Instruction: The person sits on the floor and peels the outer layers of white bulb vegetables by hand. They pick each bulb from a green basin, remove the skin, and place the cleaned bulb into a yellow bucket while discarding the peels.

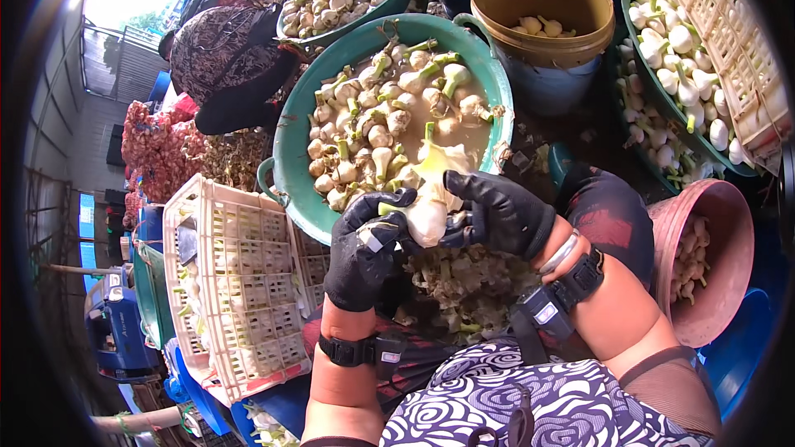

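A white garlic bulb (427,222) with a green stem is gripped in my left hand (371,242), which wears a black glove. Loose pale outer skin (442,164) stands up from the bulb. My right hand (503,214), also in a black glove, touches this skin at the bulb's right side with thumb and fingers; how firmly it pinches cannot be told. Just beyond both hands, a green tub (292,108) holds murky water and many garlic bulbs (380,135) with short stems. Peeled-off skins (466,285) lie in a heap below my hands.
White plastic crates (248,285) stand at the left. A brown bucket (540,43) is beyond the tub, a pink bucket (671,248) at the right. Another green tub (640,43) holds white garlic. A person in a patterned cap (227,53) is close at the upper left.
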Demonstrator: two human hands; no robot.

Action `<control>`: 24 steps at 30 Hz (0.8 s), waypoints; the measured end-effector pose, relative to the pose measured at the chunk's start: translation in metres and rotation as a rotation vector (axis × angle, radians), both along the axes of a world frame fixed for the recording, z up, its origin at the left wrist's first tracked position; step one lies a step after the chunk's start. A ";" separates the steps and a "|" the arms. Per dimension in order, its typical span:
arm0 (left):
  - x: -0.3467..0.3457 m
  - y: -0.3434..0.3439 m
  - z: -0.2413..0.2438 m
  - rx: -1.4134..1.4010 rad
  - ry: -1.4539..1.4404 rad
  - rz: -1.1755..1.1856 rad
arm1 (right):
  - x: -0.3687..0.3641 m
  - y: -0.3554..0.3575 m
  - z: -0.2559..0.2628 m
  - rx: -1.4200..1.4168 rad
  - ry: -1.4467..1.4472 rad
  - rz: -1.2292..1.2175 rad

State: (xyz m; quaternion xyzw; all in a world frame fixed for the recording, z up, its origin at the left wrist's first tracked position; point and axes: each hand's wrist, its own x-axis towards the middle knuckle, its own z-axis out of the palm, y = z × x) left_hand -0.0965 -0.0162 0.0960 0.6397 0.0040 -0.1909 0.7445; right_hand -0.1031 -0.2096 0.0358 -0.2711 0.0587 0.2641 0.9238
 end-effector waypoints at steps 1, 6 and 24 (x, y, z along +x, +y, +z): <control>0.001 0.000 -0.001 0.025 0.010 -0.027 | -0.001 -0.001 -0.002 0.095 -0.006 0.028; 0.022 0.027 -0.041 0.420 -0.535 -0.107 | 0.003 0.011 -0.002 -0.347 -0.411 -0.318; 0.001 -0.031 -0.018 0.627 -0.858 -0.044 | -0.007 0.011 0.001 -0.953 -0.363 -0.447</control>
